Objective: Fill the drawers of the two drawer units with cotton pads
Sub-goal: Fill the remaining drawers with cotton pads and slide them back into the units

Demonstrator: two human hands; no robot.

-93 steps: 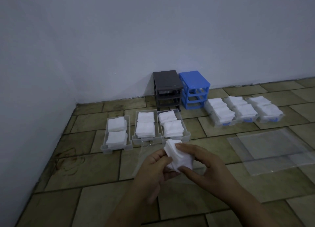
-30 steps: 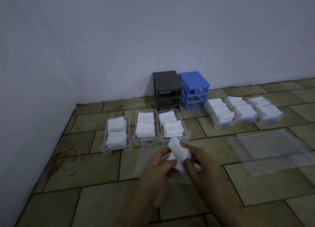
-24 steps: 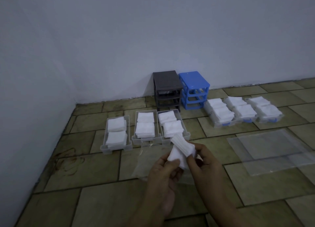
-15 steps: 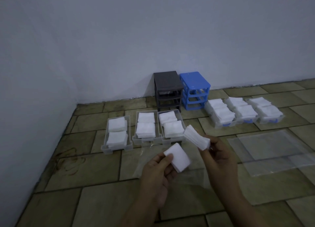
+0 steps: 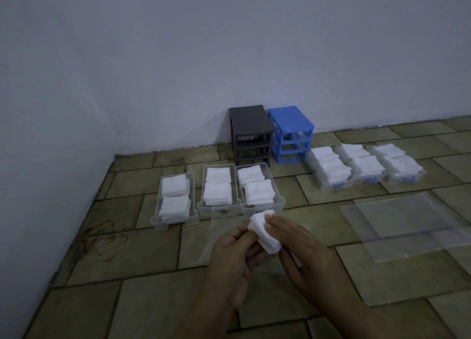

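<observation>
Rejoined pad stacks (image 5: 265, 233) between left hand (image 5: 235, 252), right hand (image 5: 303, 252), six filled drawers (image 5: 257, 188)

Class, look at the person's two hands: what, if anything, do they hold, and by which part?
A small stack of cotton pads: the left hand pinches its left edge, the right hand its right side.

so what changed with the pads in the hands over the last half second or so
Half a second ago the stack was split, one bunch of pads in each hand and held apart. Now the left hand and right hand have come together again and grip one stack of cotton pads between them. The drawers, both drawer units and the plastic bags stayed put.
</observation>
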